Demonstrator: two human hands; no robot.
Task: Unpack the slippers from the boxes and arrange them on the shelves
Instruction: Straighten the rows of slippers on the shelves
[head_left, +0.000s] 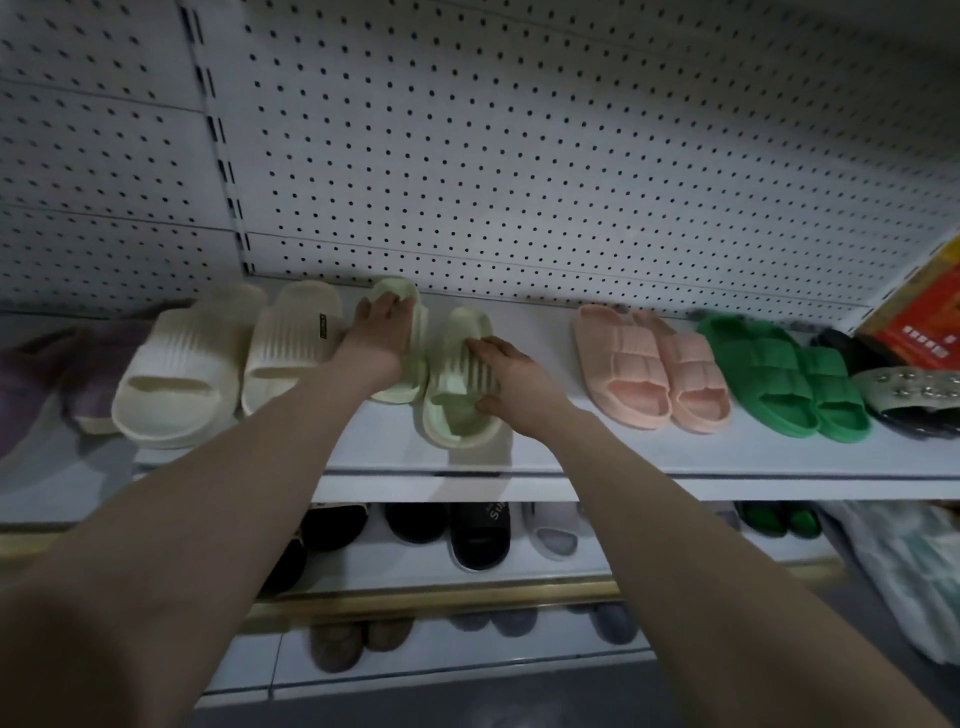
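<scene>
at the top shelf's left end: dull purple slippers (93, 374) sit blurred at the edge of the top shelf (571, 457), with a cream pair (182, 369) just beside them, toes toward the front edge.
left hand: the left hand (382, 327) reaches to the back of the shelf, its fingers curled over the far end of the left pale green slipper (402, 286) and holding it. how tight the hold is i cannot tell.
left pale green slipper: it lies flat near the middle of the shelf, close to the cream pair and set further back than its mate.
right pale green slipper: the right pale green slipper (452, 405) lies touching its mate, nearer the front edge and turned slightly askew.
right hand: the right hand (511, 376) lays its fingers across the ribbed strap with the thumb hooked at the strap's open side, gripping that slipper.
right half of the shelf: a pink pair (649, 369), a green pair (784, 379) and a studded sandal (909, 389) stand in a row. a red box (924, 312) leans at the right end.
step in hand: arranging, it seems. this pair is out of its box and being squared up on the shelf.
next move: likely draw the back slipper forward or push the front one back until the toes line up with the neighbours, then let go with both hands.
</scene>
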